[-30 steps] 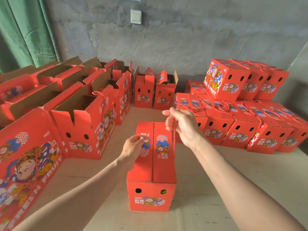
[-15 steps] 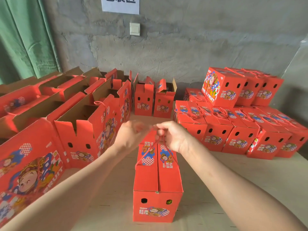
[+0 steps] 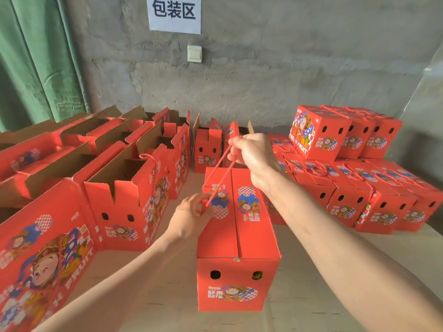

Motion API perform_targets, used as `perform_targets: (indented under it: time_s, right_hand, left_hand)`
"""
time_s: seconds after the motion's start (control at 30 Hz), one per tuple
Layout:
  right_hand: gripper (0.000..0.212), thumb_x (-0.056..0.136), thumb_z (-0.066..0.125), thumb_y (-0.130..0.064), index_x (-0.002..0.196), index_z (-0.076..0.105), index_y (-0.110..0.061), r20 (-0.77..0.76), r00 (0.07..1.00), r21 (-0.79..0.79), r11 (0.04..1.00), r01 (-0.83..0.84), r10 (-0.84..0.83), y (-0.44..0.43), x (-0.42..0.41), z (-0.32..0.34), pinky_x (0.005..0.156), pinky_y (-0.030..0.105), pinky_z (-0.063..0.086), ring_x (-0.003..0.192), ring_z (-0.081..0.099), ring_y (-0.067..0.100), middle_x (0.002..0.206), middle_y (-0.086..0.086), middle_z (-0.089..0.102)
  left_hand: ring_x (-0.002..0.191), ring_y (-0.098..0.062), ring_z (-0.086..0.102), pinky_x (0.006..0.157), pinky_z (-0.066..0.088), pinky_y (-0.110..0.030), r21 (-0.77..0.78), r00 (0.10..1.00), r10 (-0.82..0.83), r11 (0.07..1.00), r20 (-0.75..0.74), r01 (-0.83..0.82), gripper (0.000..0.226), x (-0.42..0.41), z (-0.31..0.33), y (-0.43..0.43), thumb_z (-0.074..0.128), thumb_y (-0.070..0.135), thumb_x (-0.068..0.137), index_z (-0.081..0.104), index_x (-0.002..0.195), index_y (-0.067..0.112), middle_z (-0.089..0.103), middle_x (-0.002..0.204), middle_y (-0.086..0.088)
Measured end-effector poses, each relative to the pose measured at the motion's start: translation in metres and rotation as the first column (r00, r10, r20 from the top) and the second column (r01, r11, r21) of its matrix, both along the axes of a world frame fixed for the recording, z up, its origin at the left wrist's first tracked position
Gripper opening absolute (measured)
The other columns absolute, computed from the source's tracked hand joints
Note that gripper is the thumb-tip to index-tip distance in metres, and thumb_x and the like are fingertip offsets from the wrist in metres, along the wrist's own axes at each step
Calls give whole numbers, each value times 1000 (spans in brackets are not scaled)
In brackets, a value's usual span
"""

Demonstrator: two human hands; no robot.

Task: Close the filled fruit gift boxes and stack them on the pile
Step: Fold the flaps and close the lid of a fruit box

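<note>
In the head view, the shut red cardboard fruit gift box [image 3: 237, 236] sits on the pale wooden table [image 3: 311, 271], just below both hands. The step looks like securing its red twisted cord handle [image 3: 217, 167]. The right hand [image 3: 254, 156], raised over the box's far end, curls its fingers round the cord. The lower left hand [image 3: 189, 216] seems to pinch the cord's bottom end, though blur obscures it. Next comes a lift to the pile of closed red boxes [image 3: 359, 188], right of the right fingers.
</note>
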State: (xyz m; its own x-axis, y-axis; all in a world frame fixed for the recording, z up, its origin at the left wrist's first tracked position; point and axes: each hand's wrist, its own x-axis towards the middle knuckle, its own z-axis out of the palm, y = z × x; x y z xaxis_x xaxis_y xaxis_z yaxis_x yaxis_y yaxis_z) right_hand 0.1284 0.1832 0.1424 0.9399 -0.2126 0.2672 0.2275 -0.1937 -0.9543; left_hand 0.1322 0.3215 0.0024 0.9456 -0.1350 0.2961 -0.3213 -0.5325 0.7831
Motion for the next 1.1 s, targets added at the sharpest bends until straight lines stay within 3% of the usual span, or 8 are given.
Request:
perform_targets:
  time_s: [0.37,0.47,0.53,0.63,0.73,0.87,1.0,1.1]
  right_hand:
    - [29,90,49,-5,63,61,-9,-77,995,-73,996,51,-57,-5,16,-37,61,24,45,57,58,11,58,4,61]
    - [29,90,49,-5,65,62,-8,-102,991,-40,996,84,-87,-11,24,-45,63,24,44,61,60,10,61,4,63]
    - [28,90,50,-5,66,62,-9,-99,991,-25,996,84,-86,-13,28,-47,69,27,48,64,63,12,61,2,65]
    - [29,90,52,-4,65,64,-12,-119,993,-60,998,14,-21,-15,29,-60,82,33,51,77,68,21,68,5,70]
    - [20,89,55,-5,74,68,-8,-173,985,-65,998,-13,2,-19,25,-81,88,33,51,90,68,24,87,13,73]
    - [14,89,57,-6,79,67,-2,-196,980,-45,998,-47,37,-35,13,-93,71,20,45,73,67,13,74,8,72]
    - [17,90,57,-7,74,59,-2,-441,878,-45,972,-230,187,-31,1,-99,49,16,42,53,59,16,52,6,57]
    - [17,86,58,-2,70,56,-3,-376,924,41,998,-54,65,-28,11,-86,42,16,39,47,52,16,53,4,48]
  left_hand:
    - [97,-16,58,85,46,-27,73,992,56,996,-116,-47,39,4,-33,-5,64,33,85,57,123,25,63,107,2]
    - [112,-13,56,99,45,-33,-234,936,-156,969,-314,83,84,3,-43,-5,73,48,66,38,138,23,56,123,6]
    - [127,-11,45,108,39,-37,-403,879,-270,910,-392,100,100,3,-49,-6,75,42,70,17,149,18,41,139,8]
    - [119,-6,48,99,41,-22,-219,895,-192,970,-403,110,75,7,-64,-9,65,30,87,21,147,23,44,137,13]
    - [107,-12,60,93,49,-30,-102,882,-136,990,-451,101,55,5,-78,-15,59,33,90,38,140,25,61,121,7]
    - [99,-13,63,89,52,-33,-83,887,-96,994,-452,65,44,1,-87,-23,55,40,91,48,132,24,66,111,6]
    - [97,-12,61,83,49,-25,-21,908,-18,1000,-418,11,48,3,-92,-28,54,44,92,47,135,24,64,109,6]
    - [90,-11,61,78,49,-24,22,925,11,1000,-379,-2,44,0,-90,-28,52,45,92,51,130,25,64,99,9]
